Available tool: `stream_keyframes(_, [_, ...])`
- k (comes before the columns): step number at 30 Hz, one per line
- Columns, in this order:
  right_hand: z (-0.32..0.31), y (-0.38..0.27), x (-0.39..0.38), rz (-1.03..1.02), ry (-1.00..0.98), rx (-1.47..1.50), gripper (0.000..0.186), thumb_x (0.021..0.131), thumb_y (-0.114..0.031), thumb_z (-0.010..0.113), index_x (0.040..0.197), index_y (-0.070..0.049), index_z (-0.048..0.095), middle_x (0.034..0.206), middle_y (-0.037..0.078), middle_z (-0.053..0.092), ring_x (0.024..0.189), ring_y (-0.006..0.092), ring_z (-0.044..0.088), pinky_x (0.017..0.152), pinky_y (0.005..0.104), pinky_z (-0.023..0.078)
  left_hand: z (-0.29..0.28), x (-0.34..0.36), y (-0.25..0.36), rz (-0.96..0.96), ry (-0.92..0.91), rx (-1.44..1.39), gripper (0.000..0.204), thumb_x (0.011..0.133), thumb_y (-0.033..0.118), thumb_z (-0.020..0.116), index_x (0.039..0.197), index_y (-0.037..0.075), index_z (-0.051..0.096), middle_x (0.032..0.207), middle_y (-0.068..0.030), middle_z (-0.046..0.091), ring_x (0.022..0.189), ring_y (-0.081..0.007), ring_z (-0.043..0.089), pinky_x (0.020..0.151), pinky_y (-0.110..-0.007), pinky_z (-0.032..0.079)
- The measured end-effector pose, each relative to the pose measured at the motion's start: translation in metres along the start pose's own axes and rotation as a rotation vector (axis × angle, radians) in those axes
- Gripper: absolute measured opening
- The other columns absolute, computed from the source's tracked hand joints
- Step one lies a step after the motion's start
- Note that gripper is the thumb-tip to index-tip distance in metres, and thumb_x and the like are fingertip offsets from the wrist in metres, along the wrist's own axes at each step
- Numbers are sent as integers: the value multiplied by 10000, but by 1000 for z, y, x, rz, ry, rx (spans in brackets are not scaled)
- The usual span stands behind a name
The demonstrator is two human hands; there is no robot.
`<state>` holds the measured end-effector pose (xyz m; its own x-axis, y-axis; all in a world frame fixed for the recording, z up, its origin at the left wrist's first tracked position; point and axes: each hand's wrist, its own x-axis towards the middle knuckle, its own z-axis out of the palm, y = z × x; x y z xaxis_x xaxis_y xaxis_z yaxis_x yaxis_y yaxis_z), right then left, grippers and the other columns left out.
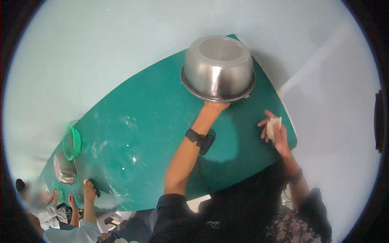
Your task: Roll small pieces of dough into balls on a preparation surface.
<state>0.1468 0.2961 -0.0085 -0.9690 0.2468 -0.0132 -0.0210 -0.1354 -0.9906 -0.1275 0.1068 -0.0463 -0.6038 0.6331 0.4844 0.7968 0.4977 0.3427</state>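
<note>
An upturned stainless steel bowl [216, 73] is at the far right part of the green table, its round base facing up and its rim tilted. My left hand [217, 105] reaches under the near rim and grips the bowl; the fingers are hidden beneath it. A wide shadow falls on the table just below. Over the table's right edge, my right hand [279, 133] holds a pale, uneven lump of dough [273, 127], with the fingers curled around it. Small pale bits lie by the bowl's rim.
The green table [162, 101] has white floury smears [133, 158]. On its left side stand a green plastic basket [72, 141] and another metal bowl [65, 168]. Near them, other people's hands [90, 188] work at the lower left edge. A pale wall borders the table.
</note>
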Motion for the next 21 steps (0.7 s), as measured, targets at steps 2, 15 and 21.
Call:
stream_keyframes(2, [19, -12, 4, -43, 96, -59, 576, 1168, -301, 561, 1649, -27, 403, 1250, 150, 714, 905, 183, 750, 634, 282, 583, -5, -5, 4, 12, -82, 109, 615, 1015, 381, 696, 1559, 112, 592, 1614, -201, 545, 1489, -444, 499, 1264, -599, 364])
stream_keyframes(15, [-5, 15, 5, -115, -28, -238, 366, 1123, -242, 596, 841, -34, 702, 691, 15, 663, 651, 100, 603, 609, 327, 493, -102, -55, 68, -171, -183, -73, 705, 1052, 334, 693, 1607, -23, 442, 1641, -280, 447, 1498, -523, 389, 1257, -576, 349])
stream_keyframes(21, [20, -2, 14, -283, -62, -362, 373, 1107, -361, 562, 1161, -12, 685, 1079, 152, 665, 925, 270, 631, 854, 409, 506, -96, -89, 99, -313, -210, -55, 699, 1050, 297, 697, 1601, -32, 421, 1649, -278, 429, 1495, -511, 396, 1261, -557, 359])
